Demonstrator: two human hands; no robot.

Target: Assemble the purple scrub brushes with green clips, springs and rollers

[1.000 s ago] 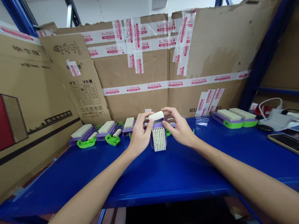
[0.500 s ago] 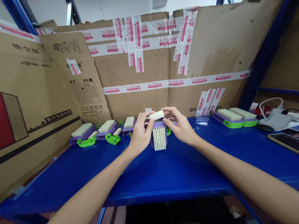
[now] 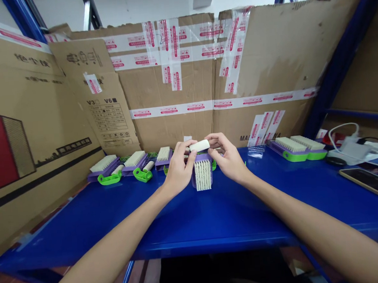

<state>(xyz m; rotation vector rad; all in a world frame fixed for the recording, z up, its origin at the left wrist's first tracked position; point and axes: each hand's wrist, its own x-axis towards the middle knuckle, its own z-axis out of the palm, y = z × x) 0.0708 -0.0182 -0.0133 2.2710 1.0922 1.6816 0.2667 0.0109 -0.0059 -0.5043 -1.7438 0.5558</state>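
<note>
Over the middle of the table, my left hand (image 3: 178, 169) is closed around the left end of a small white cylinder (image 3: 200, 145). My right hand (image 3: 228, 158) is curled at its other end, with thumb and fingertips against it. Just below the cylinder, a brush (image 3: 203, 175) with a purple base and cream bristles shows between my hands, the bristles turned toward me. Whether my fingers also grip its base is hidden. Bits of green show behind the purple base.
Purple brushes (image 3: 135, 159) with green handle parts (image 3: 142, 175) and white cylinders line the back left of the blue table (image 3: 208, 226). Two more brushes (image 3: 297, 144) sit at the right. Beyond them are a white charger (image 3: 349, 149) with cables and a phone (image 3: 371, 182). Cardboard (image 3: 175, 129) walls the back.
The cylinder and the brush have shifted very slightly to the right with my hands. Both hands keep nearly the same pose.
</note>
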